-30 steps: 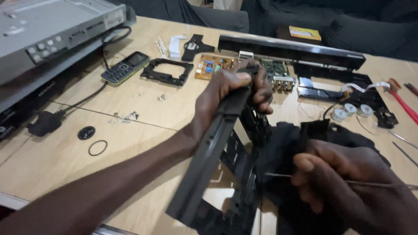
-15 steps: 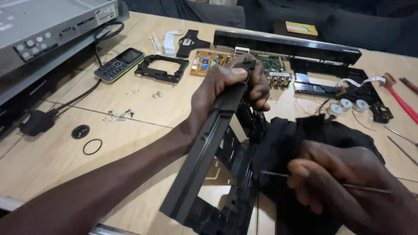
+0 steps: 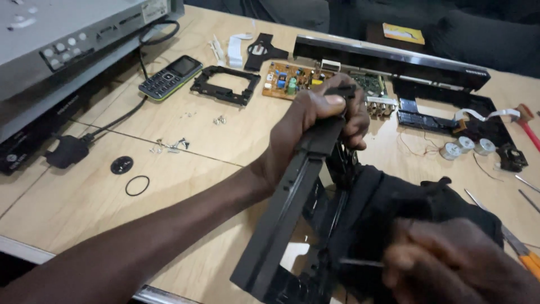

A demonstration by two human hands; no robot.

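Note:
My left hand grips the upper end of a long black plastic frame, which stands tilted on edge over the wooden table. My right hand, blurred at the lower right, holds a thin metal tool whose tip points left into the frame's inner parts. A black cloth lies bunched between the frame and my right hand.
A grey player case fills the far left. A mobile phone, a black bracket, circuit boards, a long black front panel, loose screws, a rubber ring and an orange-handled tool lie about.
The view has shifted slightly up and right. My right hand has dropped lower and moved the thin tool further into the frame. My left hand keeps its grip on the frame.

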